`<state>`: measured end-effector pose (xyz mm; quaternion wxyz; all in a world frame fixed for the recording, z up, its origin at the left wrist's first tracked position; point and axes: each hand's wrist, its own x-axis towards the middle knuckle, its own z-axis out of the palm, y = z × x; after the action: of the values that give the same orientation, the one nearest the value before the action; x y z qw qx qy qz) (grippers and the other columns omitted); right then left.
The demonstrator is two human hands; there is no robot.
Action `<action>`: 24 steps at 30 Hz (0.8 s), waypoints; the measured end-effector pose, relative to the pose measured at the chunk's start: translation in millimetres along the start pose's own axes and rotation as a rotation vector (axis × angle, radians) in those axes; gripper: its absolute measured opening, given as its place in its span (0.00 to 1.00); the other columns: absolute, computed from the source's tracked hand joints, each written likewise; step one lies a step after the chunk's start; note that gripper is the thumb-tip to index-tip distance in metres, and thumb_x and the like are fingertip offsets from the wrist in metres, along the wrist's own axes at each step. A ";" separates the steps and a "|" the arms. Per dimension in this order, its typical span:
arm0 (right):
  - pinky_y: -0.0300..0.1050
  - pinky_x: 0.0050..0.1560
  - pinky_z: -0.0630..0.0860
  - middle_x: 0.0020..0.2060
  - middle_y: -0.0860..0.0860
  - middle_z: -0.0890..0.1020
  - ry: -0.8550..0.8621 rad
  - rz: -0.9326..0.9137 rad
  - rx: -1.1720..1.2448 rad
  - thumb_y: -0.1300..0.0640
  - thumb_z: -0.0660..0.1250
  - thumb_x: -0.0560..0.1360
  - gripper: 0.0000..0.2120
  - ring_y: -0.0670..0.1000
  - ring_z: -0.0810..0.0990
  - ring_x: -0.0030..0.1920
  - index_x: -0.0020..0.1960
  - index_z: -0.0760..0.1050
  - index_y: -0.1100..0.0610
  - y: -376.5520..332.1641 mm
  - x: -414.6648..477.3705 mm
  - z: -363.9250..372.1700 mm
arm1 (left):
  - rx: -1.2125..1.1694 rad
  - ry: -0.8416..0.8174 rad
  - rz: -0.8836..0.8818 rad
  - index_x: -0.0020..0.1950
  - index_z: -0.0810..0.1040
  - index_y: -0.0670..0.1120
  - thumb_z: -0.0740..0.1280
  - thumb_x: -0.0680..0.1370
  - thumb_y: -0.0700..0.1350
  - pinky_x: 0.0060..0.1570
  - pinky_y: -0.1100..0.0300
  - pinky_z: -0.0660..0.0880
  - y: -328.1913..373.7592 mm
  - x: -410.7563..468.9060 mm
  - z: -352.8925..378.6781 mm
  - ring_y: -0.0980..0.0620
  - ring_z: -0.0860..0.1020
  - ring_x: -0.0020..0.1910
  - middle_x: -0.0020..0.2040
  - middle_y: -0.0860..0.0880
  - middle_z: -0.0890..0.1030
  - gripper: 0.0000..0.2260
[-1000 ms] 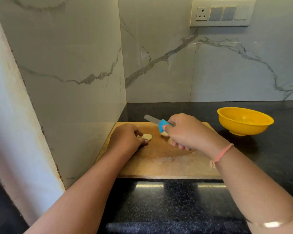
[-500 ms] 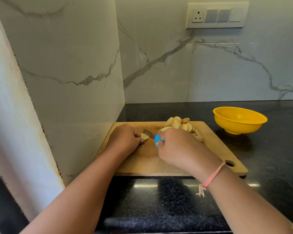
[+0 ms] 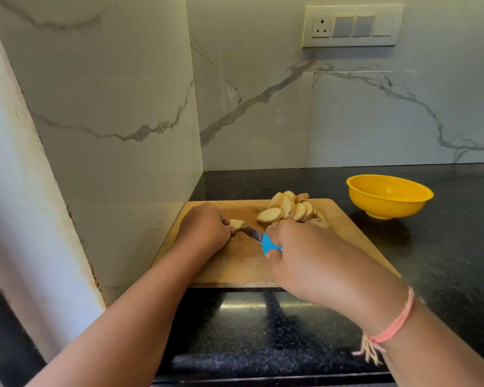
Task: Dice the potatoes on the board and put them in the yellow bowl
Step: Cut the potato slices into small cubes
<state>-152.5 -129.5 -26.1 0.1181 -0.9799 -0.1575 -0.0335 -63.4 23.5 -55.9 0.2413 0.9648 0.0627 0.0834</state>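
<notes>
In the head view, your left hand (image 3: 204,229) lies knuckles-up on the left part of the wooden board (image 3: 235,266). Its fingers are curled down over a small potato piece (image 3: 236,223), pinning it to the wood. Only the pale end of that piece shows past your fingertips, on the side toward your right hand (image 3: 313,261).

That hand is wrapped round the blue handle of the knife (image 3: 252,235) (just a stub of blue shows by your thumb). The blade runs from your fist across to the left, and its tip meets the potato piece right beside your left fingertips. The blade sits low and slanted over the board. Whether it has bitten into the piece cannot be told from here.

Just beyond your right knuckles, a heap of potato slices (image 3: 288,209) leans in an overlapping fan, with pale round faces and thin brown edges. The nearest slices are partly hidden behind your right hand. All the potato in sight is on the board.

The yellow bowl (image 3: 389,199) stands upright on the black bench (image 3: 444,261), well to the right of your right hand and a little farther off than the slices. It is apart from the board's edge, and the part of its inside that shows is plain yellow.

A pink thread band (image 3: 394,325) circles your right wrist, its frayed ends hanging. Beyond both hands rises the marble wall (image 3: 263,107), and a switch plate (image 3: 352,26) is mounted high on it, above your right hand.
</notes>
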 end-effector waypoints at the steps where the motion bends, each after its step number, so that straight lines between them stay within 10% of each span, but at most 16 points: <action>1: 0.41 0.42 0.74 0.43 0.47 0.76 0.012 0.003 -0.005 0.53 0.58 0.79 0.14 0.48 0.76 0.45 0.63 0.71 0.51 1.2 -2.6 -0.3 | -0.002 0.003 0.003 0.63 0.79 0.46 0.68 0.78 0.49 0.49 0.62 0.70 -0.9 0.1 0.0 0.50 0.77 0.55 0.59 0.48 0.81 0.15; 5: 0.42 0.51 0.73 0.58 0.49 0.77 0.069 0.020 0.017 0.49 0.56 0.80 0.18 0.49 0.76 0.54 0.70 0.67 0.50 1.1 -4.2 -0.8 | -0.025 0.004 0.024 0.63 0.79 0.46 0.69 0.77 0.49 0.52 0.62 0.70 -4.6 0.5 0.1 0.50 0.77 0.57 0.61 0.48 0.80 0.16; 14: 0.43 0.48 0.72 0.59 0.53 0.76 0.023 0.055 0.062 0.52 0.56 0.81 0.20 0.53 0.75 0.55 0.72 0.64 0.53 -8.3 23.8 8.1 | -0.205 0.021 0.006 0.69 0.72 0.49 0.73 0.73 0.47 0.49 0.65 0.68 -12.5 2.9 0.9 0.51 0.77 0.58 0.62 0.49 0.79 0.26; 24: 0.37 0.28 0.68 0.34 0.51 0.73 -0.059 0.068 0.128 0.57 0.58 0.80 0.16 0.47 0.71 0.30 0.67 0.70 0.57 -14.4 44.8 -2.0 | -0.250 0.018 -0.036 0.62 0.77 0.47 0.75 0.72 0.46 0.46 0.63 0.69 -12.6 6.8 0.0 0.52 0.78 0.56 0.59 0.49 0.81 0.20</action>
<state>-114.6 -103.2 -16.4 0.1768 -0.9757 -0.1294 0.0098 -57.7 35.6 -61.0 0.3607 0.9251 0.0714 0.0951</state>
